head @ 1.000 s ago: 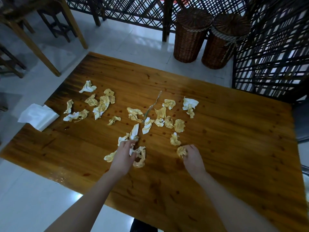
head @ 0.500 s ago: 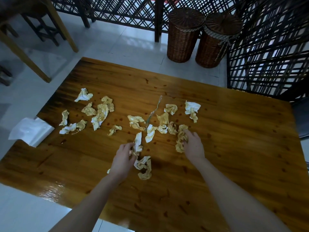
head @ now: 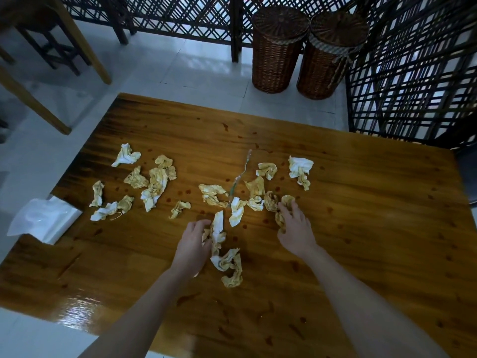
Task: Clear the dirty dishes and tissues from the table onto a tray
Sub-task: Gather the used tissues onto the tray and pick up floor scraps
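Right hand (head: 294, 228) advanced among tissues (head: 154, 187), glossy wooden table (head: 374, 202), wicker baskets (head: 276, 52) beyond

You have about twenty crumpled tissues (head: 154, 187) on one wooden table (head: 361, 228); several overlap, so you cannot fix the count exactly. About eight lie in the left cluster, about eight in the middle one, and three or so at your hands. Among them you see one thin clear wrapper strip (head: 242, 174), and one white tissue pack (head: 44, 219) sits at the table's left edge. Two hands show, your left hand (head: 192, 244) and right hand (head: 295, 231). Two lidded wicker baskets (head: 277, 47) stand beyond the table.
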### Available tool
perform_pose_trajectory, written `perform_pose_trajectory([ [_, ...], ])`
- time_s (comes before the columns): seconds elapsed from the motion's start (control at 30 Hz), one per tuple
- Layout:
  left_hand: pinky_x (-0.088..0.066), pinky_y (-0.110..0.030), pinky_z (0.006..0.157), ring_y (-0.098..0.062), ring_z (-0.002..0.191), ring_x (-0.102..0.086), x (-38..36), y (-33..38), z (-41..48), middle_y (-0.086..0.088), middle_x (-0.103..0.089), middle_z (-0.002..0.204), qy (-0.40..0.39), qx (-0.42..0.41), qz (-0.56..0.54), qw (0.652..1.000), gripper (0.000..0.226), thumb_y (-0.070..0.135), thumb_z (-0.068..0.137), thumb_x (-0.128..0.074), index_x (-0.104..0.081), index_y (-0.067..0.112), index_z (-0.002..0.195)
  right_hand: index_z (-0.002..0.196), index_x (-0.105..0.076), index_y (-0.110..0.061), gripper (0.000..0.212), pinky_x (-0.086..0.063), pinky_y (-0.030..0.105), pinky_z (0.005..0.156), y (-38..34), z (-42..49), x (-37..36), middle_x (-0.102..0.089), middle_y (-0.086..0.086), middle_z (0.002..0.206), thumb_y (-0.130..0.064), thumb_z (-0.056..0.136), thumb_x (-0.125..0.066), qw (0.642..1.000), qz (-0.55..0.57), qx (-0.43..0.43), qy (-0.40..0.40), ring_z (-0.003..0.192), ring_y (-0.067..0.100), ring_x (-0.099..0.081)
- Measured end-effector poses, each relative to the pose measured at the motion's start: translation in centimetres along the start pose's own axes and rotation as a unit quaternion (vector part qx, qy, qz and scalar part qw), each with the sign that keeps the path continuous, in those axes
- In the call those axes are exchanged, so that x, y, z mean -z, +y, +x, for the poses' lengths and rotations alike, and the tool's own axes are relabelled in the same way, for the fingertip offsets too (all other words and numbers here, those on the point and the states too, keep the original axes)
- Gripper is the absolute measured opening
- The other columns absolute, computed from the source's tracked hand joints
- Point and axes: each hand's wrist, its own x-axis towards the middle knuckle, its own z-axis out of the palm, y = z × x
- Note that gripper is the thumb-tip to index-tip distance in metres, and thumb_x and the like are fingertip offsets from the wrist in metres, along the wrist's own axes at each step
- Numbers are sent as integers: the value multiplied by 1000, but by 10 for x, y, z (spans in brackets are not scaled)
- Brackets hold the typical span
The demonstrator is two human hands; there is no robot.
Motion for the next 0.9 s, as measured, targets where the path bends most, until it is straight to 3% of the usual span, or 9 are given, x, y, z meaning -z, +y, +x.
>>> perform_pose_trajectory([
  [0.2,-42,-32,97,-22,124,-44,-6,3,4,-5,-43,136,-10,-26,-7,1000,47,16,92,-60,-45,16,137,142,-32,-27,63,-32,43,107,-1,-1,1,-22,3,149,-19,86,-59,999,-6,-15,35,134,26,-27],
  [0.33,-44,-35,99,-21,122,-44,-10,5,6,-6,-44,136,-15,-38,-3,999,51,16,90,-63,-45,14,137,134,-41,-22,53,-49,36,90,-3,-6,-4,-32,2,133,-7,87,-58,998,48,-11,39,121,25,-39],
  [0.5,-43,-39,97,-28,123,-44,-12,10,11,-11,-43,137,5,-64,61,996,58,21,87,-68,-44,13,139,133,-42,-21,49,-49,34,87,-5,-10,-2,-38,2,125,-5,88,-55,995,77,-7,68,117,22,-41],
  [0.7,-26,-45,112,-26,141,-21,-18,33,31,-6,-22,153,-35,-84,151,984,70,25,88,-62,-26,23,148,132,-43,-19,49,-51,31,74,-6,-14,17,-41,4,118,-5,87,-57,990,71,5,124,110,21,-43],
  [0.9,-20,-53,114,-36,145,-8,-26,58,66,-7,-2,159,-95,-153,251,951,99,-11,80,-58,-5,31,152,130,-45,-21,49,-50,25,74,-4,-23,31,-42,2,119,-6,86,-59,989,64,8,133,112,18,-44],
])
